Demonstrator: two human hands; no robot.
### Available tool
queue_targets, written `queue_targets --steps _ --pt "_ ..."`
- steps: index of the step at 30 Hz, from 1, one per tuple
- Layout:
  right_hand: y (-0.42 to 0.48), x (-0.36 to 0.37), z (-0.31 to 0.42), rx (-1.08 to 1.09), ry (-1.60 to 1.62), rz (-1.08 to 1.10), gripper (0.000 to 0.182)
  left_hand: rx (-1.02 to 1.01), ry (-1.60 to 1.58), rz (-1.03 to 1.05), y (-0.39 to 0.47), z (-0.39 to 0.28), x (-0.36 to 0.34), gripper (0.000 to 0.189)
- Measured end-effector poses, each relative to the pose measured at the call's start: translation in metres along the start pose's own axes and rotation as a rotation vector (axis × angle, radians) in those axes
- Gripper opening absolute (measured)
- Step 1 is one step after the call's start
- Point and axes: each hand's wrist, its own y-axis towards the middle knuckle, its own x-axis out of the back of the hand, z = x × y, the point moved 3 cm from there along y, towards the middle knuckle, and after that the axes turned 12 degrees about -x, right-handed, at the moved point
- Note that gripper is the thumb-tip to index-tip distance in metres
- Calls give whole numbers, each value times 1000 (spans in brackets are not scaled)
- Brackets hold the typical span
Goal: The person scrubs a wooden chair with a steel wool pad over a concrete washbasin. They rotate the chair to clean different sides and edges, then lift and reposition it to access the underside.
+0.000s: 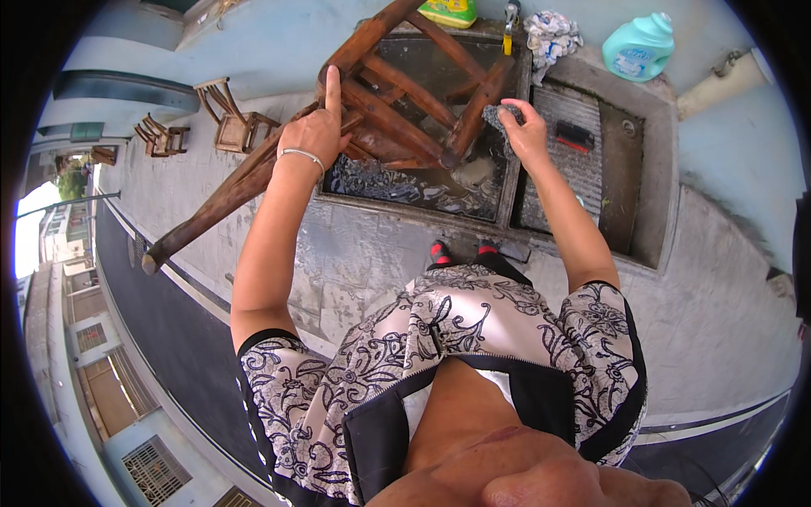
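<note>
A wet wooden chair (399, 133) lies tipped over a water-filled concrete basin (415, 206), its long posts reaching down to the left. My left hand (317, 130), with a bracelet at the wrist, grips the chair frame where its bars meet, index finger stretched along the wood. In my right hand (526, 130) is a grey scouring pad (504, 117), pinched between thumb and fingers, just right of the chair's lower corner. Whether the pad touches the wood cannot be told. A black and red brush (575, 135) rests on the ribbed washboard (557, 171) of the adjoining sink.
Along the back ledge are a yellow-green container (448, 11), a yellow-tipped tool (508, 28), a crumpled cloth (552, 38) and a turquoise detergent bottle (638, 47). More wooden chairs (237, 130) stand by the wall at left. A pipe (719, 85) juts from the right wall.
</note>
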Motion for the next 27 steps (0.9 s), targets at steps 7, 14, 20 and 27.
queue_targets --steps 7,14,20,27 --pt "-63 -50 64 777 -316 134 32 29 -110 -8 -18 10 -1 113" --pt "82 -6 21 727 -338 -340 31 29 -80 -35 3 24 15 108" --pt "-51 -57 64 715 -117 -45 36 29 -86 -4 8 28 22 107" --pt "99 -5 43 667 -269 -422 20 1 -52 -22 2 27 37 109"
